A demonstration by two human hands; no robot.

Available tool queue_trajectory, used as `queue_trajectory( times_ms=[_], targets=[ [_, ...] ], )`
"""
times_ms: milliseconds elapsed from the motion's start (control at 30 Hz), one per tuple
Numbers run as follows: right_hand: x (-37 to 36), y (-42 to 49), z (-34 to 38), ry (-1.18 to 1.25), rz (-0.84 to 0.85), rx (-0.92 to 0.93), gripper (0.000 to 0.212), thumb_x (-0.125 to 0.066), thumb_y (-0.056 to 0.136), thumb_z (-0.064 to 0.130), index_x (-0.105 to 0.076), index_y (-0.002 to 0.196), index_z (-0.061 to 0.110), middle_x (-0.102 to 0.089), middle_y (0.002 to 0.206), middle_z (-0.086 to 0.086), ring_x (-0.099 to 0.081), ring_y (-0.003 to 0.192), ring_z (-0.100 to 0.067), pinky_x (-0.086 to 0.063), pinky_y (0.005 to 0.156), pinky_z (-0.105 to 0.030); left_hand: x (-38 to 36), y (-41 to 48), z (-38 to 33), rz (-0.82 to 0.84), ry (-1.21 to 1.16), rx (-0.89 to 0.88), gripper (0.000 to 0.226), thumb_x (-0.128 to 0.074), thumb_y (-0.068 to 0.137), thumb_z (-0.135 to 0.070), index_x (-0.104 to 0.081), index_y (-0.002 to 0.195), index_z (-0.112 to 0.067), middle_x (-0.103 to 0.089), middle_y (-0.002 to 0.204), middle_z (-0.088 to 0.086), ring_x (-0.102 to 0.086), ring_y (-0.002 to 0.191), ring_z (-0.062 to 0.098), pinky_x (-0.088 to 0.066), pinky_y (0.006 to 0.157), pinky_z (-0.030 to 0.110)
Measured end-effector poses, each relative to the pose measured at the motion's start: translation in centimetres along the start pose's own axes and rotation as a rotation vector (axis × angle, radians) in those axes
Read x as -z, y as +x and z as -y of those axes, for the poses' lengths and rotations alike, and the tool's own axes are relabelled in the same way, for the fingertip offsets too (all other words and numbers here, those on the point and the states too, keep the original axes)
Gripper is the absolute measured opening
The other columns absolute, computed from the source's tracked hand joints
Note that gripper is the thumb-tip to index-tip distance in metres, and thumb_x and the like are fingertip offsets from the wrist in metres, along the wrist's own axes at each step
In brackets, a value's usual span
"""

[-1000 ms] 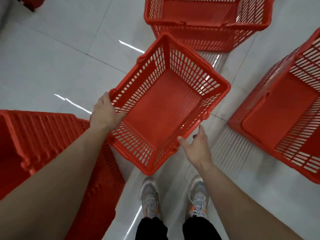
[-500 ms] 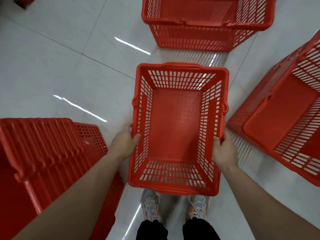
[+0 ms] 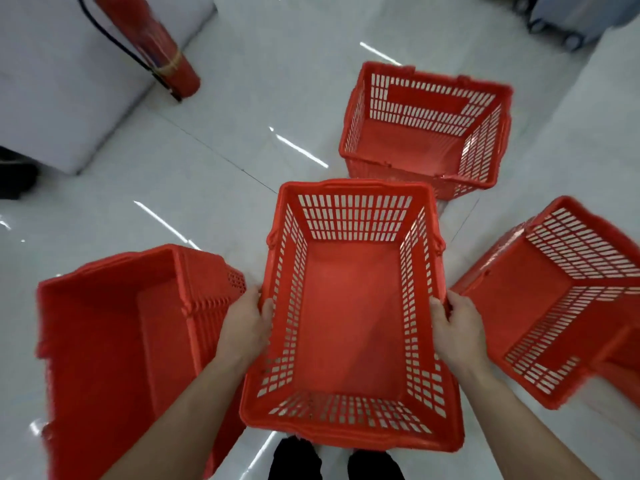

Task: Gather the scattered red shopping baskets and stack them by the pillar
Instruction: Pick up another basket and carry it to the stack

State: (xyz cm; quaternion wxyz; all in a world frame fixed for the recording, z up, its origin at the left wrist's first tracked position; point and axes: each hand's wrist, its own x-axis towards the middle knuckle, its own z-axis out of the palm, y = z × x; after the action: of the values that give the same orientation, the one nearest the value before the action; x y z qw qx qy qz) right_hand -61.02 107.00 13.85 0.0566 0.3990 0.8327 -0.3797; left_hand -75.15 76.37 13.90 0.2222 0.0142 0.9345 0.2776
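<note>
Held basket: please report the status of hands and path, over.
Left hand and right hand grip held basket by its long sides. Basket upright, empty. Close around: left basket, far basket, right basket; fire extinguisher beyond.

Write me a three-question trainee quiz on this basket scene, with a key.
1. True or false: the left hand and the right hand each grip a long side of the middle basket.
2. What stands beside the white block at upper left? A) a broom B) a red fire extinguisher C) a ladder
3. Besides the basket in the hands, how many red baskets or stacks are on the floor?

Key: 1 true. 2 B. 3 three: the far basket, the right basket and the left stack.
</note>
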Motion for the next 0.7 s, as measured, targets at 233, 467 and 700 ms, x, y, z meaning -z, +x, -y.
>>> queue_trajectory(
  times_ms=[233, 467, 700],
  targets=[
    [8.9, -7.1, 13.9, -0.061, 0.060, 0.290, 0.019, -0.056, 0.096, 0.019, -0.065, 0.111, 0.013, -0.060, 0.094, -0.005, -0.059, 0.091, -0.024, -0.046, 0.079, -0.037, 15.8, -10.5, -2.2, -0.256, -0.064, 0.001, 0.035, -0.063, 0.094, -0.024, -0.061, 0.128, -0.015, -0.070, 0.099, -0.004, -0.067, 0.087, 0.019, -0.048, 0.078, 0.029],
    [7.9, -15.5, 28.2, -0.023, 0.119, 0.530, 0.017, -0.053, 0.093, 0.021, -0.064, 0.106, 0.020, -0.064, 0.098, 0.001, -0.059, 0.093, -0.018, -0.048, 0.082, -0.037, 30.1, -18.5, 3.5, -0.515, -0.037, 0.010, 0.031, -0.062, 0.093, -0.029, -0.061, 0.124, -0.022, -0.059, 0.084, -0.020, -0.055, 0.068, -0.001, -0.043, 0.065, 0.023],
    [-2.7, -23.0, 35.7, -0.049, 0.211, 0.617, 0.018, -0.052, 0.093, 0.023, -0.060, 0.109, 0.022, -0.056, 0.097, 0.004, -0.051, 0.078, 0.000, -0.037, 0.066, -0.023, 38.2, -21.7, 14.3, -0.521, -0.010, 0.228, 0.037, -0.049, 0.098, -0.046, -0.055, 0.128, -0.024, -0.070, 0.098, -0.009, -0.068, 0.070, 0.008, -0.061, 0.070, 0.037]
  ],
)
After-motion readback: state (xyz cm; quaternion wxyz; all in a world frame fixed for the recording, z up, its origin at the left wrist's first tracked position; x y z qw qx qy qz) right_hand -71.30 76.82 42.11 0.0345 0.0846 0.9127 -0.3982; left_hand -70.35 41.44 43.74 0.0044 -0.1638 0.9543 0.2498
